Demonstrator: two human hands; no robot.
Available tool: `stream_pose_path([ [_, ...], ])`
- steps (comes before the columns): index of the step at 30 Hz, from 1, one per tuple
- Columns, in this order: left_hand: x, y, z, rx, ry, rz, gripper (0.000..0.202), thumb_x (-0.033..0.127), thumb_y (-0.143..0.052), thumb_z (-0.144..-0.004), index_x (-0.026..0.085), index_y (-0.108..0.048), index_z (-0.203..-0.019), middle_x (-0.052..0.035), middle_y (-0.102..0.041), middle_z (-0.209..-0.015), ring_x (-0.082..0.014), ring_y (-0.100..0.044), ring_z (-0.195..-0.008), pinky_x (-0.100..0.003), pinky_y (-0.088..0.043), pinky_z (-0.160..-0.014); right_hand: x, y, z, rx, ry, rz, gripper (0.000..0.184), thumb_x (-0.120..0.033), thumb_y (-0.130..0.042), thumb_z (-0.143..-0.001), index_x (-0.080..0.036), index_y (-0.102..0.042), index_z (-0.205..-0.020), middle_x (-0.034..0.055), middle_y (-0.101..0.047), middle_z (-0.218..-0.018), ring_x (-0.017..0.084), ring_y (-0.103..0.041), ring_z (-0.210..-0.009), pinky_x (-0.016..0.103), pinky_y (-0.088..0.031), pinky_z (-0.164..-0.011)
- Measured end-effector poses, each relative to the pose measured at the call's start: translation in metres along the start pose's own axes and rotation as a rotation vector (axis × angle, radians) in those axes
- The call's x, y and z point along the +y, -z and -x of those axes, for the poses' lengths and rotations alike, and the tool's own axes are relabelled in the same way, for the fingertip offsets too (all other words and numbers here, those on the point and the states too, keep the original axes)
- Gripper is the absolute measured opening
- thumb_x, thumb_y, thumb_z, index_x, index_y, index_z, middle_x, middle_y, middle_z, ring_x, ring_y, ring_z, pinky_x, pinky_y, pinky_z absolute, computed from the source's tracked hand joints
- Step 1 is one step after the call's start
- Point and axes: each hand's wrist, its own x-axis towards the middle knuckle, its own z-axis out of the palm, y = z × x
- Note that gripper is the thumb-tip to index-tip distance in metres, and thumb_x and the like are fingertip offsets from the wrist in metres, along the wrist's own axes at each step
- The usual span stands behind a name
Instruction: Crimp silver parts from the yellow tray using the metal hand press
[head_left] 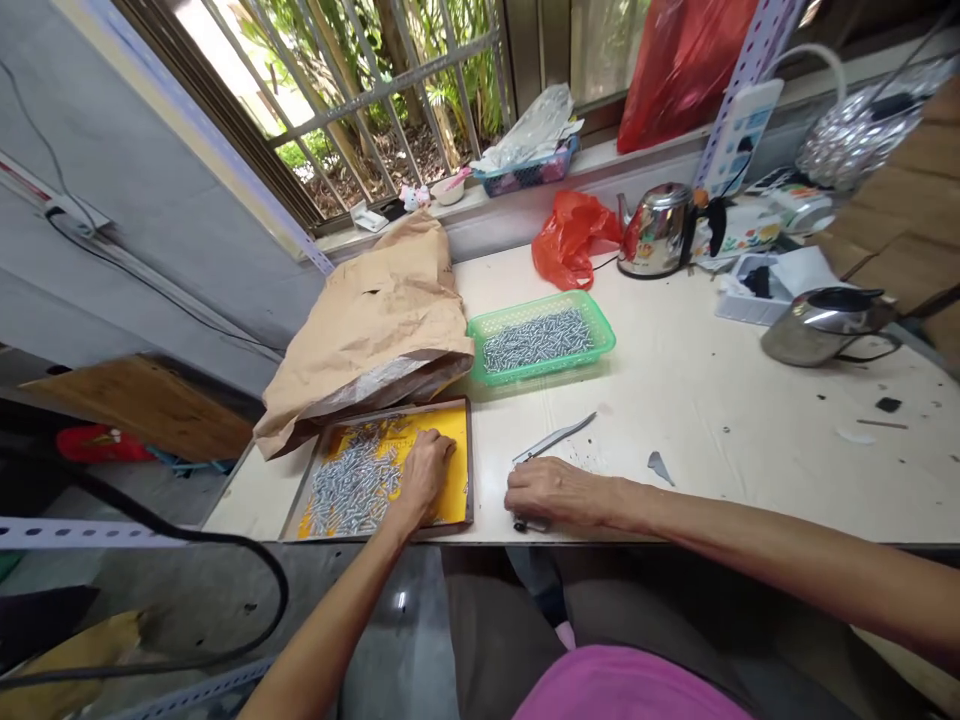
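Observation:
My left hand (426,472) rests in a shallow yellow tray (451,425) at the table's front left, fingers curled over a heap of small silver metal pieces (352,485). What it pinches, if anything, is hidden. My right hand (553,492) lies knuckles up at the front edge just right of the tray, fingers closed over a small dark thing (525,524) that I cannot name. A thin metal tool (553,438) lies on the table right behind that hand. A green plastic basket (541,343) with more silver pieces stands further back.
A crumpled brown paper sack (375,320) lies behind the yellow tray. A red plastic bag (570,238), a steel kettle (660,230) and a steel jug (821,325) stand at the back right. A barred window (375,90) runs along the far wall.

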Motion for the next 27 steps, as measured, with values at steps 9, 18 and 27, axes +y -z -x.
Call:
stream_pose_path([
  [9,0.062,0.024,0.017,-0.132,0.365,0.706,0.025,0.032,-0.061,-0.079,0.015,-0.072,-0.093,-0.0036,-0.069,-0.072,-0.0141,-0.059,-0.059,-0.026,-0.046,-0.059,0.098,0.091,-0.015,0.552,-0.637,0.145,0.027,-0.016,-0.045,-0.093,-0.016,-0.06,-0.116,0.0103,-0.062,-0.105,0.021,-0.057,-0.093,0.035,-0.045,-0.078],
  [18,0.098,0.004,0.036,-0.441,0.604,1.07,0.028,0.038,-0.073,-0.068,0.011,-0.065,-0.071,0.0053,-0.05,-0.044,-0.0049,-0.039,-0.037,-0.018,-0.03,-0.038,0.013,0.068,0.044,-0.098,-0.591,-0.008,0.024,-0.033,-0.054,-0.094,-0.016,-0.065,-0.105,0.0082,-0.062,-0.099,0.019,-0.059,-0.086,0.028,-0.041,-0.07],
  [27,0.108,-0.001,0.037,-0.507,0.685,1.028,0.034,0.042,-0.076,-0.068,0.013,-0.059,-0.063,0.006,-0.047,-0.041,-0.0038,-0.035,-0.032,-0.018,-0.023,-0.035,-0.017,0.015,0.073,-0.241,-0.717,0.097,0.014,-0.021,-0.045,-0.096,-0.016,-0.058,-0.097,0.0061,-0.057,-0.099,0.016,-0.057,-0.079,0.027,-0.031,-0.059],
])
